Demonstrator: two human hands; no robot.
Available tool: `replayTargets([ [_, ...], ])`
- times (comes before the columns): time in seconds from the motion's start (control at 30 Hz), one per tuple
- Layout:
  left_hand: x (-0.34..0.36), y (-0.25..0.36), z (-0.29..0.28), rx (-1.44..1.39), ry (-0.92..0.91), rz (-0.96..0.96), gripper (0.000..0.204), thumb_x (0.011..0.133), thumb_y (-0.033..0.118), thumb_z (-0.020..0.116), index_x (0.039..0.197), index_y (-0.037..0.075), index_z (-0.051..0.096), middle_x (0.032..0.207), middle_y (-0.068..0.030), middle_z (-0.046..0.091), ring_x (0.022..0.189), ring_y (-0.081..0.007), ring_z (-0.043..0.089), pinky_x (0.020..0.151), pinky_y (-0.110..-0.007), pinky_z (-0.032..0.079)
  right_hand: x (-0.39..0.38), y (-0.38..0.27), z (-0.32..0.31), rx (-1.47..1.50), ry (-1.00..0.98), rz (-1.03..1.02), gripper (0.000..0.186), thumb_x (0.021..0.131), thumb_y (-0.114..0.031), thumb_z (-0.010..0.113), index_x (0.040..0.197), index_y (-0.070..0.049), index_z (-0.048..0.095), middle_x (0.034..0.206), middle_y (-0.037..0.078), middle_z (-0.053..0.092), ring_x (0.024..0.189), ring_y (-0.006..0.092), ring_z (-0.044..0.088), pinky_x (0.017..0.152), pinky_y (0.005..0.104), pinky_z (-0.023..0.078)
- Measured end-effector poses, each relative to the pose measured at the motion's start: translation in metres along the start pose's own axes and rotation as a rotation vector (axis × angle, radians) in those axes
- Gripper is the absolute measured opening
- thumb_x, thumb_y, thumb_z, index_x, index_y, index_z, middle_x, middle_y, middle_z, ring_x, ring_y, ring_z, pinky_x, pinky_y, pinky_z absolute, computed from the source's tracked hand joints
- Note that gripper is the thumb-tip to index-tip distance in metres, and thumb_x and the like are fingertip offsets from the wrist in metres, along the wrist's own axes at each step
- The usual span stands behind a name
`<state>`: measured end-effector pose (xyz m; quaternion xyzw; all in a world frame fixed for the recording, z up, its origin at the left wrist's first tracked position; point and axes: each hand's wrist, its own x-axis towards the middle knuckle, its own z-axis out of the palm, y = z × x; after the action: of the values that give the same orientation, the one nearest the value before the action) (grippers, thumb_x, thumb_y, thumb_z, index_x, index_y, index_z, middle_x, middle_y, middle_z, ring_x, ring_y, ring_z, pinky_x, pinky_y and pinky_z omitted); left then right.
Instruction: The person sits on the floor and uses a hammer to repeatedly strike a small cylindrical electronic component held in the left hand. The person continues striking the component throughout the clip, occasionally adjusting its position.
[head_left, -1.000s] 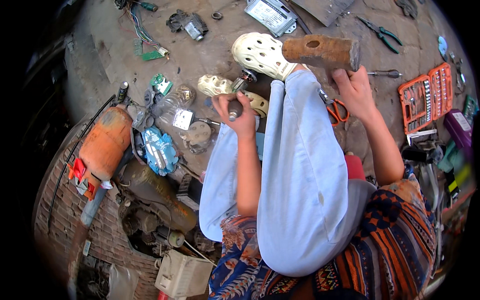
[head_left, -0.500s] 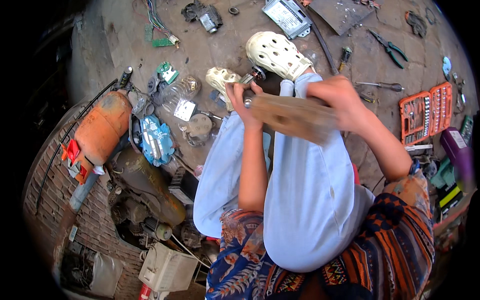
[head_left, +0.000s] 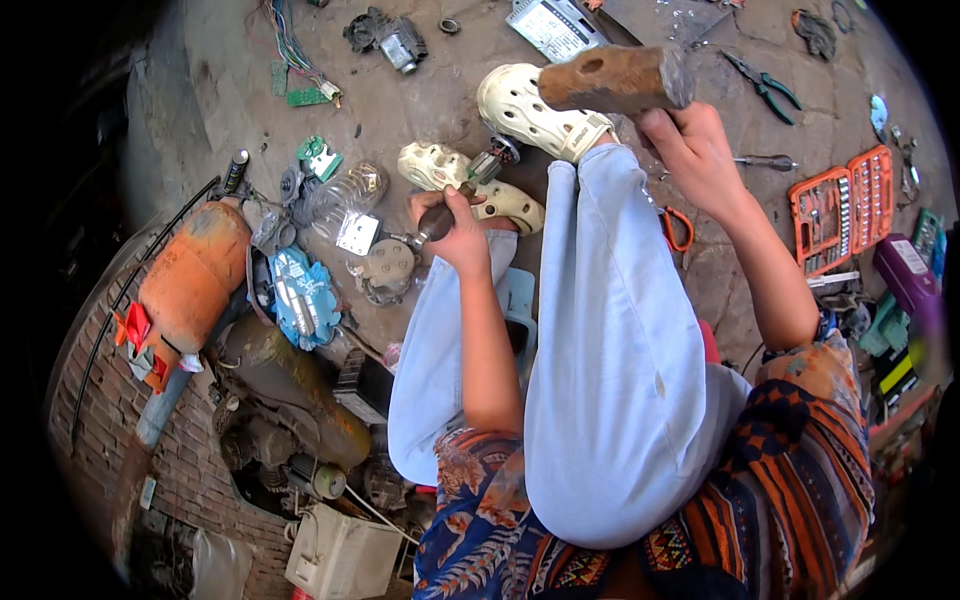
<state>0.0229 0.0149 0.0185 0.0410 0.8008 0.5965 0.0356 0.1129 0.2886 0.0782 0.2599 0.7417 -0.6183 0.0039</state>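
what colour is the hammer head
Rusty brown, greyer at its right end; the hammer head shows best in the head view, the only one here.

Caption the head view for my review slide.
Right hand holding a rusty-headed hammer, left hand gripping a dark-handled tool near cream clogs.

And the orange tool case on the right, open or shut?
Open: the orange tool case lies with both halves spread, their insides showing.
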Motion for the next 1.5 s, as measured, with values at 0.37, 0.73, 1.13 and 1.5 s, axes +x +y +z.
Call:
replayTargets([
  [0.37, -0.015, 0.006, 0.022, -0.065, 0.094, -0.104, 0.012, 0.091, 0.004, 0.052, 0.087, 0.001, 0.040, 0.086, -0.0076, 0.047, 0.070, -0.0159, 0.056, 0.055, -0.029, 0.056, -0.020, 0.008, 0.008, 0.013, -0.090, -0.150, 0.024, 0.084, -0.022, 0.064, 0.085, 0.002, 0.061, 0.062, 0.018, 0.055, 0.053, 0.0293, 0.051, 0.053, 0.0354, 0.044],
  [0.73, -0.015, -0.032, -0.014, 0.350, 0.118, 0.085, 0.010, 0.084, 0.001, 0.056, 0.093, -0.001, 0.052, 0.094, -0.0067, 0.056, 0.087, -0.0148, 0.054, 0.082, -0.033, 0.047, 0.025, -0.049, 0.081, -0.410, -0.547, -0.356, 0.048, 0.079, -0.053, 0.061, 0.077, -0.005, 0.061, 0.064, 0.016, 0.061, 0.065, 0.0372, 0.061, 0.058, 0.0443, 0.049],
  [1.13, 0.001, 0.024, -0.002, 0.021, 0.254, -0.108, 0.016, 0.094, 0.013, 0.054, 0.093, 0.001, 0.043, 0.077, -0.0095, 0.058, 0.058, -0.0137, 0.057, 0.051, -0.026, 0.047, 0.007, -0.001, 0.008, 0.015, 0.060, -0.003, 0.044, 0.094, -0.037, 0.051, 0.087, 0.005, 0.062, 0.059, 0.018, 0.051, 0.052, 0.0223, 0.048, 0.053, 0.0362, 0.042],
  [1.5, 0.044, 0.017, 0.026, 0.333, 0.131, 0.104, 0.024, 0.080, 0.011, 0.069, 0.070, 0.000, 0.050, 0.068, -0.0061, 0.053, 0.061, -0.0173, 0.049, 0.057, -0.033, 0.042, -0.034, 0.031, -0.001, -0.066, 0.018, 0.198, 0.050, 0.094, -0.041, 0.051, 0.074, 0.005, 0.052, 0.055, 0.016, 0.044, 0.051, 0.0219, 0.041, 0.052, 0.0364, 0.039],
])
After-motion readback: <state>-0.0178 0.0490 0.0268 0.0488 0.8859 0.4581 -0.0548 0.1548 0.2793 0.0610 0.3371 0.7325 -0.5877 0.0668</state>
